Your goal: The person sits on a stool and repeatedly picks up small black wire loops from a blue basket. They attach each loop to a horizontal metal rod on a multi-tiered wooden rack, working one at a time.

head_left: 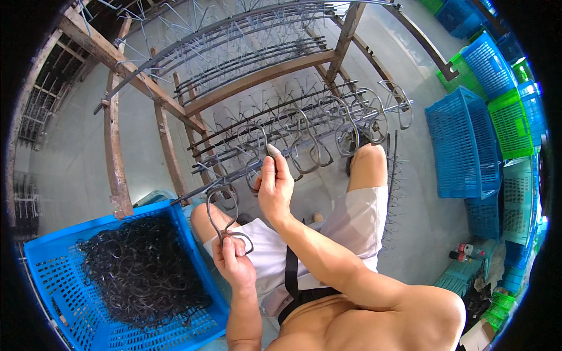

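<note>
My left hand (234,260) is closed on the lower part of a grey eyeglass frame (236,202), its two rims one above the other. That frame overlaps a rack rod, and I cannot tell whether it hangs from it. Higher up, my right hand (275,190) pinches the edge of another grey rim between thumb and fingertips, at the front row of the rack. Several similar grey eyeglass frames (307,131) hang to the right along this row. Left of my knee, a blue plastic basket (58,251) holds a tangled heap of thin, curved dark pieces (143,269).
A wooden rack (260,83) carries rows of metal rods with wire hooks (234,44). Blue crates (459,143) and green crates (510,123) are stacked along the right side. Small bottles (465,251) lie at the lower right.
</note>
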Motion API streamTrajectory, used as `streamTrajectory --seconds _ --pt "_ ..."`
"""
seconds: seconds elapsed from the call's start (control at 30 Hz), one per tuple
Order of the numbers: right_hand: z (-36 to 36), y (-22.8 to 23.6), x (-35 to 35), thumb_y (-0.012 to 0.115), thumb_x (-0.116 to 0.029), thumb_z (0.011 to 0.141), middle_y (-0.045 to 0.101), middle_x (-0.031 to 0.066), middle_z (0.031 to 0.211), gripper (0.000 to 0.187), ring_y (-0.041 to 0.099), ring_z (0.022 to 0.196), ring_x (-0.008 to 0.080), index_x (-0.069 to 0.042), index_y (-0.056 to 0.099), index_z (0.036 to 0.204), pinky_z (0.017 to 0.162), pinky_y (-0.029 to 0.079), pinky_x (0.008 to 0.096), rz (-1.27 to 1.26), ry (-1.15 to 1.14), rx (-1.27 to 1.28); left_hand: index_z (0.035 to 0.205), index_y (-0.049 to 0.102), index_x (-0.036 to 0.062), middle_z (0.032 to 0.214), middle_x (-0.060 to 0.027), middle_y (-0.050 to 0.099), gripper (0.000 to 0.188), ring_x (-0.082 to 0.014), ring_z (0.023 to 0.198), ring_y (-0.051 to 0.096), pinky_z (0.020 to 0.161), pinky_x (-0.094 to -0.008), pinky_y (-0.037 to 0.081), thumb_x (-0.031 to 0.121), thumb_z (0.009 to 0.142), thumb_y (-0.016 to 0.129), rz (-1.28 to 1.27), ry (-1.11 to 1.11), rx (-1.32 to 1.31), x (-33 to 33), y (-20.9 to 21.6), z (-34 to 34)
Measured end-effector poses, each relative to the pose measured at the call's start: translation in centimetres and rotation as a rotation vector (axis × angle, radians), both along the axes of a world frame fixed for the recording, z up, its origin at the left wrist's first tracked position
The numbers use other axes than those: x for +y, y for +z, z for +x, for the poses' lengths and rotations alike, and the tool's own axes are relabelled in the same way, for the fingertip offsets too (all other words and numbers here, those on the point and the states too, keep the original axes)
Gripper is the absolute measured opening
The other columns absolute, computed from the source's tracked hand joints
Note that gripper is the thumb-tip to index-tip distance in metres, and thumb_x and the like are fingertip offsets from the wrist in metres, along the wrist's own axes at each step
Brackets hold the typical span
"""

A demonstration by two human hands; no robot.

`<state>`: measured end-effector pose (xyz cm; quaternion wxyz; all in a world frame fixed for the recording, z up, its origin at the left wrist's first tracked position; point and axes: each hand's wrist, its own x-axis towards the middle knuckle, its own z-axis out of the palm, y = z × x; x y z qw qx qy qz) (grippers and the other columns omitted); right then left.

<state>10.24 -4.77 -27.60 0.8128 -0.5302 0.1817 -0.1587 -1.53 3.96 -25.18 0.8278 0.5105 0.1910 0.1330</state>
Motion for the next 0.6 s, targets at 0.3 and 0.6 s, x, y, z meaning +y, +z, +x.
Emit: streamTrajectory --seconds 0.3,0.6 --pt "-0.3 -1.0 1.3 0.050 -0.013 0.094 0.045 0.0020 0.055 0.033 0.041 0.046 0.0083 -0.001 0.050 0.124 0.043 0.037 0.0232 -0.450 0.072 -0.024 0.085 0.052 0.0037 0.058 0.0038 0.039 0.011 -0.0062 0.053 0.035 0.053 -0.0211 0.030 0.012 0.090 0.048 -0.049 0.042 -0.008 1.0 -0.1 0.1" --pt "0.0 -0.2 0.1 0.052 -0.014 0.093 0.043 0.0034 0.054 0.033 0.040 0.045 0.0097 -0.002 0.051 0.123 0.043 0.036 0.0253 -0.586 0.044 0.019 0.082 0.051 0.0049 0.056 0.0034 0.038 0.010 -0.0060 0.052 0.034 0.051 -0.0213 0.028 0.012 0.089 0.048 -0.028 0.027 -0.035 2.0 0.2 0.4"
